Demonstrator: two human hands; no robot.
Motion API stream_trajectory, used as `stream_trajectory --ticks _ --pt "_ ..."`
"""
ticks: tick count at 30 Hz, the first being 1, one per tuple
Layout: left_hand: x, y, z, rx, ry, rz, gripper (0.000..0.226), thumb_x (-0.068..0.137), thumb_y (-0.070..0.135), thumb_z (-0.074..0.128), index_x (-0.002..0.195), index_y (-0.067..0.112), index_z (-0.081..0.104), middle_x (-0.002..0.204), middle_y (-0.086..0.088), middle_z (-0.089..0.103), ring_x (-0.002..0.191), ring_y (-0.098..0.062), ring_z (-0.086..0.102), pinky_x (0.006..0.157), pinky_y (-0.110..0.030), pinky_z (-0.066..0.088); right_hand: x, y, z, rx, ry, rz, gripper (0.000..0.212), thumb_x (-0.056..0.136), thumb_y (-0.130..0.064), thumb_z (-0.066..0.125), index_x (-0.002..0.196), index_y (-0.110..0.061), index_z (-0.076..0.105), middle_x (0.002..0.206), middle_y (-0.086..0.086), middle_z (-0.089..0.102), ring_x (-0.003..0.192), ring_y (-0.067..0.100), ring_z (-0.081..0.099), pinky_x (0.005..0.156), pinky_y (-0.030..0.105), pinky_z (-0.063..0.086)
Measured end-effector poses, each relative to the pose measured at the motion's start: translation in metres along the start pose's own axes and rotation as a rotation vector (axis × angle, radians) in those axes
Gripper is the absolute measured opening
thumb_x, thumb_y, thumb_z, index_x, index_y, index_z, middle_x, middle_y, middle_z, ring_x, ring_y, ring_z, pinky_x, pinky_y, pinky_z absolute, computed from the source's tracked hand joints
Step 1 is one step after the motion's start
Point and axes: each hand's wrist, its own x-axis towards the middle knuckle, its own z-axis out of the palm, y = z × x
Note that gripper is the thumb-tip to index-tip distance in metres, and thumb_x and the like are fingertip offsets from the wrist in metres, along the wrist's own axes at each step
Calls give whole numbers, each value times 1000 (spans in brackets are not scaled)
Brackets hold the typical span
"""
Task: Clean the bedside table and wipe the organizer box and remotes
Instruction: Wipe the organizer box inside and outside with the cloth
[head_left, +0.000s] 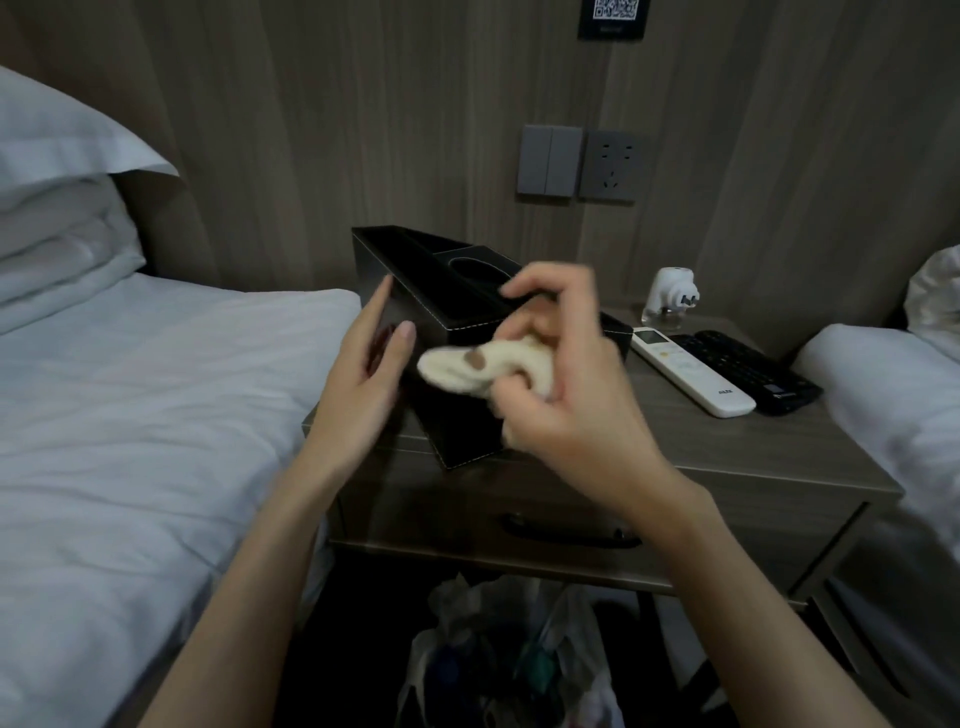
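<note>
Your right hand (566, 384) bunches the soft cream cloth (488, 366); your flat left hand (371, 374) steadies the stiff black leather organizer box (452, 312) on the grey-brown wooden bedside table (753, 457). It looks light; brace its side walls.

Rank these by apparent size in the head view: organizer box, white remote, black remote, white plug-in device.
1. organizer box, clearly largest, and also nearest.
2. white remote and black remote: they look about alike, so not ranked.
3. white plug-in device, smallest, though farthest back.

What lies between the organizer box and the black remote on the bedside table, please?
The white remote lies there, seen in the head view.
</note>
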Motion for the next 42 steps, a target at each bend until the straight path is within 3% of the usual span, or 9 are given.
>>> stream_trajectory --ticks 2,4,8,15,20,24,29,36,42 --pt "-10 12 1 64 24 161 44 97 39 47 140 44 36 157 14 24 140 6 25 108 -9 27 4 -2 -4 -84 145 -123 43 79 1 55 106 -29 39 86 -5 53 66 4 52 60 12 38" --pt "-17 20 1 97 7 246 39 100 28 45 133 47 40 156 20 17 141 7 19 101 -1 25 8 -3 -3 -219 215 -211 33 77 -2 53 103 -22 46 91 -4 51 79 7 50 68 13 36" --pt "-19 21 5 117 -45 335 42 100 15 44 136 35 44 156 10 26 143 -3 25 114 -17 25 10 7 8 -385 199 -246 29 80 -2 55 107 -11 59 102 3 49 93 15 47 77 18 37" --pt "-20 27 6 161 -63 336 40 100 7 44 137 23 48 152 6 37 139 1 30 109 -11 26 -3 36 26 -387 205 -297 28 79 -5 59 103 -15 67 96 3 56 93 15 49 81 25 41" --pt "-20 26 7 171 -57 335 41 100 7 43 136 26 48 151 7 36 139 3 28 108 -8 23 -25 57 29 -421 26 -313 22 78 -5 66 98 -13 71 91 3 57 90 17 52 84 32 45" --pt "-21 26 10 154 -46 329 42 98 5 42 134 25 48 150 4 37 135 9 30 98 -1 26 -42 68 32 -443 -105 -276 23 76 -9 66 97 -17 72 88 -1 57 88 16 52 89 19 37" --pt "-22 27 10 143 -44 326 43 98 3 42 133 28 48 150 5 37 137 7 29 99 -2 26 -51 72 28 -555 -271 -312 19 80 -19 61 95 -21 72 87 -1 54 85 16 49 80 32 45" --pt "-22 29 11 104 -23 315 37 99 6 43 129 26 53 148 3 40 136 5 32 100 -4 29 -19 39 -12 -451 322 -344 24 74 -2 62 94 -9 72 94 10 55 90 24 55 85 26 44" --pt "-23 33 13 107 9 314 29 101 20 43 126 22 57 144 1 44 129 9 39 95 -3 31 1 39 0 -407 216 -216 23 76 -5 60 98 -9 65 101 -3 47 92 14 49 80 22 39"
